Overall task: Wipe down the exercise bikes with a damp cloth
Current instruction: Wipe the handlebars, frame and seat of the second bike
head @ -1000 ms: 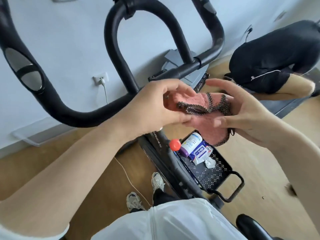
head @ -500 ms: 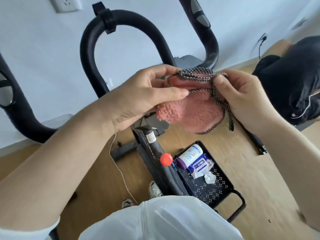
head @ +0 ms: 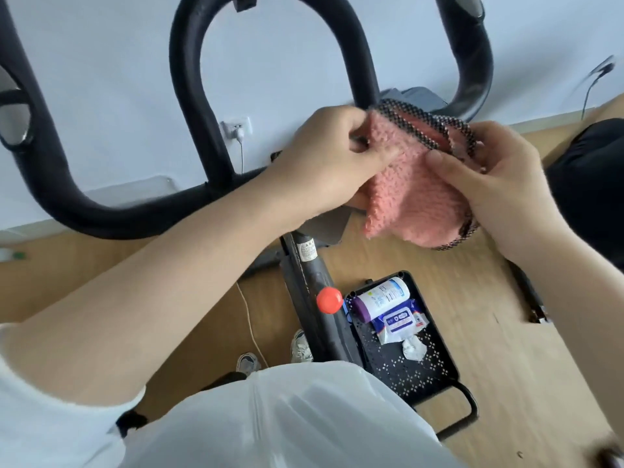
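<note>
- Head view: the cloth [head: 415, 201], pink and nubbly with a dark beaded trim, was held up in the air between both hands, in front of the bike [head: 270, 28] and not touching it.
- The left hand [head: 331, 157] pinched the cloth's left edge, fingers curled over the top corner.
- The right hand [head: 499, 184] gripped the opposite side, thumb pressed on the pink face and fingers tucked behind the trim.
- Holding it by two edges like that spread the fabric. I judged this as folding or arranging it into a pad before wiping, so no wiping was underway at this moment.
- Whether the cloth was damp could not be told.
- The looped handlebar [head: 189, 96] curved just behind the hands, likely the nearest surface to wipe.
- Below, a red knob [head: 328, 300] sat on the frame, and beside it a black perforated tray [head: 439, 376] hung from the bike.
- In the tray lay a bottle [head: 381, 297], a wipes pack [head: 400, 320] and a crumpled tissue [head: 413, 347], probably kept there within reach for cleaning.
- A plug sat in the wall outlet [head: 236, 128], its cord trailing down to the wooden floor [head: 489, 332].
</note>
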